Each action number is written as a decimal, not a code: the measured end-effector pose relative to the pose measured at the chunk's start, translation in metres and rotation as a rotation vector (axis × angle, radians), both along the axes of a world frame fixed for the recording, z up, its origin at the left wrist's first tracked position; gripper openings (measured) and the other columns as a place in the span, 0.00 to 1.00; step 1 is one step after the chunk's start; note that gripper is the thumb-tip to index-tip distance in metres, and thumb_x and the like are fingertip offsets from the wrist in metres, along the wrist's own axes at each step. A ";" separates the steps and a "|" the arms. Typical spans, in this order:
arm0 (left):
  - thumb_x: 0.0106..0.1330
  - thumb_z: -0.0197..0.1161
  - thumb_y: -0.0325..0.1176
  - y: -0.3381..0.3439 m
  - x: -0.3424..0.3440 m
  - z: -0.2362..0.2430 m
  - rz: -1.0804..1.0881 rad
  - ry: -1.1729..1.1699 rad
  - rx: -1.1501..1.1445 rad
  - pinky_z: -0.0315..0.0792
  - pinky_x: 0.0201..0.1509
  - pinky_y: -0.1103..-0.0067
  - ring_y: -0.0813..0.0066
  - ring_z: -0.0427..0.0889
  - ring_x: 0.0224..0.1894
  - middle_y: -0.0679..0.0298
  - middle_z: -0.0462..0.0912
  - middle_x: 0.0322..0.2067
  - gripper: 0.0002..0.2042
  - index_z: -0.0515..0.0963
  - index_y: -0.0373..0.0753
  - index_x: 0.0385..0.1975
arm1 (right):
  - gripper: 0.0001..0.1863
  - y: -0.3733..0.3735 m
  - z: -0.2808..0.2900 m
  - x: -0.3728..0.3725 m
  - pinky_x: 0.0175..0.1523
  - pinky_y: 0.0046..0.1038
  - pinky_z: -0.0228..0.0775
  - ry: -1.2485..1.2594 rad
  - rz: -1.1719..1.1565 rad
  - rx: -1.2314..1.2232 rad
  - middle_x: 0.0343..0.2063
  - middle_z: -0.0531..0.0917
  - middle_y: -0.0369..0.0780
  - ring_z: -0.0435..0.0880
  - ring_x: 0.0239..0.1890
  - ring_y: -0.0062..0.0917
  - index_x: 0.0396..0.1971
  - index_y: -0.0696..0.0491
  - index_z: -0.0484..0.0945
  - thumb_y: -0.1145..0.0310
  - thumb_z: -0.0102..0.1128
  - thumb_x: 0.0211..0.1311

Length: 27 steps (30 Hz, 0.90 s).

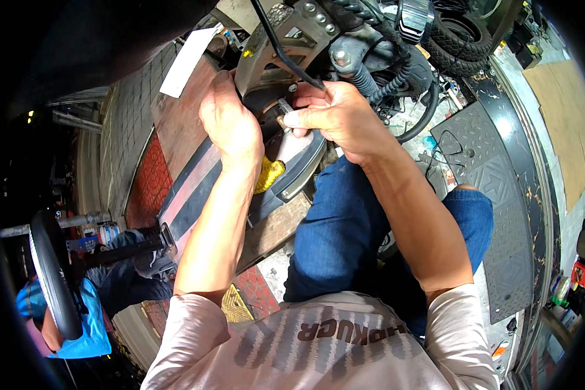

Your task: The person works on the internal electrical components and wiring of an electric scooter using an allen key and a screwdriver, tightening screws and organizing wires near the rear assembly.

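Observation:
My right hand (341, 120) is closed, thumb and fingertips pinching a small metal part (282, 121) whose exact kind I cannot make out. A black cable (278, 44) comes down from above to the knuckles of this hand. Against the left side of a grey metal frame arm (257, 65) rests my left hand (231, 120); its fingers curl behind that arm and are mostly hidden. Beneath both hands lies a scooter's dark footboard (208, 169) with a pinkish stripe. A yellow cloth or glove (268, 175) sits on it beside my left wrist.
A wooden plank (276, 224) lies under the footboard, by my knee. Shock absorber springs (364, 81) and hoses crowd the upper right, with stacked tyres (458, 39) beyond. A ribbed dark ramp (481, 214) stands right. At far left, a person in blue (94, 322) is near a wheel (52, 273).

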<state>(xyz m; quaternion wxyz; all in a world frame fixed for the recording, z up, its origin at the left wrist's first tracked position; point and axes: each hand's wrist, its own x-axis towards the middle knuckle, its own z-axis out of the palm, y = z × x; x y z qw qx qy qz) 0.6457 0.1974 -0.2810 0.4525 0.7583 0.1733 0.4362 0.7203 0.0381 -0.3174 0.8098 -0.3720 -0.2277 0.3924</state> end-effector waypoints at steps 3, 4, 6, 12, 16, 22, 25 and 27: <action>0.78 0.49 0.34 -0.001 -0.001 0.001 -0.037 -0.009 -0.121 0.75 0.48 0.73 0.66 0.83 0.38 0.54 0.86 0.35 0.17 0.83 0.27 0.42 | 0.24 0.002 -0.002 -0.001 0.38 0.20 0.73 -0.030 -0.011 0.028 0.36 0.84 0.36 0.83 0.33 0.18 0.53 0.63 0.79 0.77 0.77 0.56; 0.78 0.49 0.34 -0.001 -0.001 0.001 -0.034 -0.007 -0.107 0.75 0.49 0.72 0.66 0.83 0.38 0.54 0.86 0.35 0.17 0.83 0.27 0.42 | 0.24 0.003 -0.002 -0.002 0.38 0.20 0.73 -0.045 -0.014 0.035 0.35 0.85 0.36 0.83 0.33 0.18 0.52 0.63 0.79 0.76 0.77 0.56; 0.78 0.48 0.34 -0.001 0.000 0.001 -0.026 -0.006 -0.080 0.75 0.49 0.72 0.65 0.83 0.39 0.54 0.86 0.35 0.17 0.82 0.27 0.42 | 0.20 -0.004 0.007 0.000 0.39 0.22 0.76 -0.070 -0.015 -0.059 0.36 0.86 0.37 0.83 0.31 0.19 0.50 0.63 0.81 0.79 0.74 0.57; 0.79 0.49 0.36 -0.001 -0.001 0.003 -0.039 0.019 -0.053 0.74 0.50 0.72 0.65 0.83 0.39 0.53 0.86 0.36 0.18 0.83 0.27 0.42 | 0.17 -0.003 -0.002 0.004 0.40 0.24 0.78 -0.188 -0.018 -0.086 0.35 0.87 0.37 0.83 0.30 0.19 0.48 0.62 0.81 0.79 0.72 0.60; 0.79 0.48 0.37 -0.005 0.000 0.005 -0.037 0.003 -0.091 0.74 0.51 0.72 0.64 0.83 0.40 0.53 0.86 0.36 0.19 0.83 0.27 0.42 | 0.16 0.002 -0.009 0.003 0.41 0.23 0.79 -0.255 -0.029 -0.054 0.34 0.86 0.36 0.83 0.31 0.18 0.48 0.62 0.81 0.77 0.72 0.61; 0.80 0.49 0.38 -0.002 -0.001 0.004 -0.053 0.004 -0.108 0.74 0.51 0.72 0.66 0.83 0.40 0.53 0.87 0.37 0.20 0.83 0.27 0.42 | 0.16 0.004 -0.013 0.003 0.41 0.24 0.80 -0.267 -0.039 -0.043 0.35 0.87 0.37 0.84 0.32 0.17 0.48 0.63 0.82 0.77 0.74 0.60; 0.80 0.49 0.38 -0.009 0.000 0.008 -0.048 -0.002 -0.166 0.74 0.51 0.72 0.68 0.83 0.40 0.55 0.87 0.37 0.19 0.83 0.27 0.42 | 0.17 0.003 -0.012 0.002 0.40 0.24 0.81 -0.272 -0.057 -0.075 0.37 0.88 0.38 0.85 0.32 0.18 0.49 0.63 0.83 0.76 0.75 0.60; 0.80 0.49 0.38 -0.009 0.000 0.007 -0.078 -0.030 -0.209 0.74 0.50 0.73 0.69 0.83 0.40 0.56 0.87 0.37 0.19 0.83 0.27 0.41 | 0.18 0.002 -0.012 0.001 0.39 0.24 0.82 -0.273 -0.062 -0.080 0.39 0.89 0.39 0.85 0.32 0.18 0.50 0.63 0.83 0.75 0.75 0.61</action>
